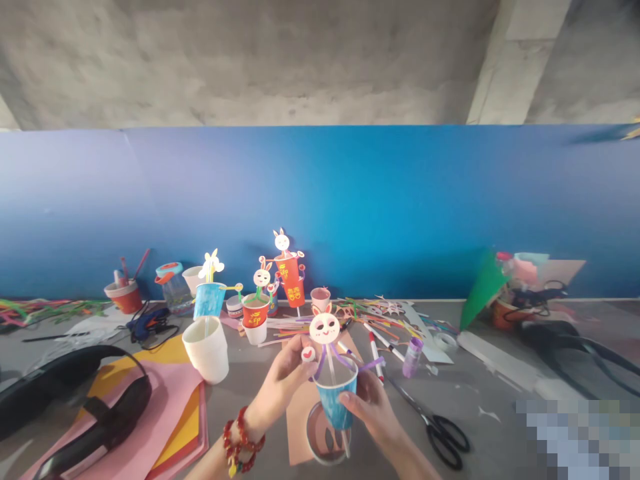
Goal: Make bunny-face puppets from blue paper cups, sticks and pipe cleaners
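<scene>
My right hand [373, 403] is wrapped round a blue paper cup [336, 399], tilted slightly. A white rabbit face [325, 329] stands above the cup's rim on a clear straw, which also sticks out below the cup. Purple strips [371, 365] branch from both sides. My left hand [290, 373] pinches a small white paper disc [309, 354] with a red heart, at the cup's left side. Beneath the cup, another cup [327, 433] rests on a sheet of brown paper [299, 423].
Finished-looking rabbit cups [290, 277] stand along the blue wall. White stacked cups [206, 350] are left of my hands; black-handled scissors [445, 437], markers [376, 353] and a purple glue stick [413, 357] lie or stand to the right. Coloured paper [170, 413] and black headphones [113, 400] are at left.
</scene>
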The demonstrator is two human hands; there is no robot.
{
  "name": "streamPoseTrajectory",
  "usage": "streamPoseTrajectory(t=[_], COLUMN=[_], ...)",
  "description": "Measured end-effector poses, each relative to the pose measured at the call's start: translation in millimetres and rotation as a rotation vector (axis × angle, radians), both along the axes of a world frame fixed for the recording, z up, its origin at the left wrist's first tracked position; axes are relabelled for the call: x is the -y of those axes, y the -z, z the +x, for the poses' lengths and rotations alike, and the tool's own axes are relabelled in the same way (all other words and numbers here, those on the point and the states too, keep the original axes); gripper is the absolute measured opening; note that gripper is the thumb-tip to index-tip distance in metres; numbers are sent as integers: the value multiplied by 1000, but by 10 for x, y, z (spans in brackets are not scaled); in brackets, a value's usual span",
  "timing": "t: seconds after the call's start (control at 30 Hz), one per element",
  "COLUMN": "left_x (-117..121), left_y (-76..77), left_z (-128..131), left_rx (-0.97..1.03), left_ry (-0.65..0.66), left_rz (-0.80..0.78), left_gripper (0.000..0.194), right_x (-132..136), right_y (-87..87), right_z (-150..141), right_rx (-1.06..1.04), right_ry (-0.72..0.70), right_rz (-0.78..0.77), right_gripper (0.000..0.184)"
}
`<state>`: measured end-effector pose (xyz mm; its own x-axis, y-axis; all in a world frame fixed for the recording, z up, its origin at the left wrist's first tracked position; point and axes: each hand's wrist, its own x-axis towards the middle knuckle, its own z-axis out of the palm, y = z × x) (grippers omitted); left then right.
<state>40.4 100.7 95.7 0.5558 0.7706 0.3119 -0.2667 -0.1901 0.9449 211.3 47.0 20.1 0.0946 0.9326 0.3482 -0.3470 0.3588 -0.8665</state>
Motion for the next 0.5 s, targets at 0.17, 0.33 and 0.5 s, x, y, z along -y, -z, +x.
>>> streamPoseTrajectory(t=[0.17, 0.33, 0.5], left_x=[14, 21, 21], left_y=[-11, 29, 67], left_z=[27, 35, 15], left_rx=[5, 43, 34], left_ry=[-9, 19, -76], left_rz=[-23, 9, 36], left_gripper=[22, 18, 18], right_x=[4, 36, 29], right_y=[17, -2, -20], right_z=[0, 4, 7], right_rx=[-15, -41, -40], right_ry=[3, 14, 14], right_rz=[12, -21, -5], right_gripper=[54, 50, 48])
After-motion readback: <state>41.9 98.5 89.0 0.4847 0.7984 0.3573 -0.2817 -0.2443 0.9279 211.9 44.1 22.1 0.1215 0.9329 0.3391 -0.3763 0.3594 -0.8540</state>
